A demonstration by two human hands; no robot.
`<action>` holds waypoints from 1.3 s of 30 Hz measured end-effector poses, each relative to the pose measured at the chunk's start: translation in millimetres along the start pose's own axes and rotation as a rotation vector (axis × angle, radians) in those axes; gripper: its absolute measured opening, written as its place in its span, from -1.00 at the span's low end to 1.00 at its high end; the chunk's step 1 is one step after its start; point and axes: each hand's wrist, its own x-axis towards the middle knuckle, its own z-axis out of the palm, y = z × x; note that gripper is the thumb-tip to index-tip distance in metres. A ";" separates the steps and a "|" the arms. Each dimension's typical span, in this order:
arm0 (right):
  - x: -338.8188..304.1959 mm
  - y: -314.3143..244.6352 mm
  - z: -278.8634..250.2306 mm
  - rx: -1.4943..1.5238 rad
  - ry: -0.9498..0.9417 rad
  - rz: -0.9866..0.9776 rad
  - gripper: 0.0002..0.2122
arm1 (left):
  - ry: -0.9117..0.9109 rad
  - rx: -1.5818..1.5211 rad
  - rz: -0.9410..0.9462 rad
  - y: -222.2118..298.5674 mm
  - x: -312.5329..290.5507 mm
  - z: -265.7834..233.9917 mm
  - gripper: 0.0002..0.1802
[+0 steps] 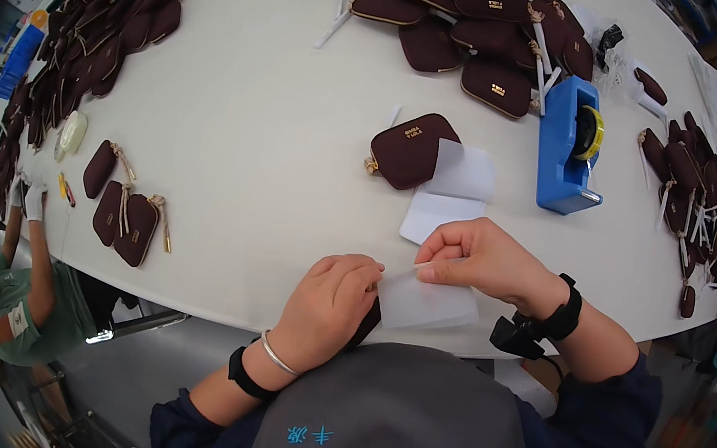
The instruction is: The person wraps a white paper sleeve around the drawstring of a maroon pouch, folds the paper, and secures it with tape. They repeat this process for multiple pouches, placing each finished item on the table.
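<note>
At the table's near edge, my right hand (490, 262) pinches the upper edge of a thin, translucent white sheet (431, 307) between thumb and fingers. My left hand (330, 301) is curled over a dark maroon zip pouch (369, 323), mostly hidden under the hand and beside the sheet's left end. Just beyond my hands lies another maroon pouch (406, 152) with a gold zip edge. A loose translucent sheet (466, 173) overlaps its right side. Between that pouch and my right hand sits a white paper pad (441, 218).
A blue tape dispenser (564, 153) with yellow tape stands right of the papers. Maroon pouches are heaped at the far middle (489, 35), far left (115, 21) and right (695, 177). Several more pouches (134, 227) lie at left, near a gloved co-worker (40, 306).
</note>
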 end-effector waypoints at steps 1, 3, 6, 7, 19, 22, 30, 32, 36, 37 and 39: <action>1.0 2.7 0.2 0.036 -0.006 0.012 -0.80 | -0.021 0.004 -0.048 1.5 -1.7 0.6 -0.65; 3.9 9.4 0.9 0.106 -0.019 0.035 -0.81 | -0.063 0.014 -0.146 3.6 -5.1 1.2 -0.63; 2.9 8.1 2.2 0.206 -0.040 0.064 -0.83 | -0.045 0.012 -0.133 -0.1 -8.1 4.3 -0.67; 2.7 8.1 2.6 0.232 -0.032 0.067 -0.84 | -0.027 0.060 -0.088 0.3 -6.6 3.8 -0.66; -2.7 -0.8 -10.0 0.204 0.021 0.070 -0.84 | 0.066 -0.009 0.018 2.3 -8.3 12.8 -0.66; -6.5 -3.2 -13.7 0.138 0.010 0.077 -0.81 | 0.022 -0.054 0.016 2.3 -6.1 9.5 -0.68; -14.1 -6.5 -17.6 -0.208 0.045 -0.135 -0.78 | -0.089 -0.295 -0.173 -3.2 -6.9 -0.6 -0.76; -15.5 -5.5 -15.3 -0.294 0.073 -0.229 -0.77 | -0.085 -0.328 -0.225 -2.4 -5.7 -1.5 -0.78; -17.4 -1.1 -3.2 -0.337 0.119 -0.314 -0.78 | -0.099 -0.376 -0.313 -0.1 -2.5 -4.0 -0.81; -17.9 -0.3 -0.9 -0.319 0.131 -0.316 -0.78 | -0.093 -0.387 -0.314 -1.3 -2.8 -3.5 -0.81; -18.9 1.2 2.5 -0.282 0.157 -0.318 -0.79 | -0.083 -0.408 -0.316 -4.8 -4.3 -1.9 -0.80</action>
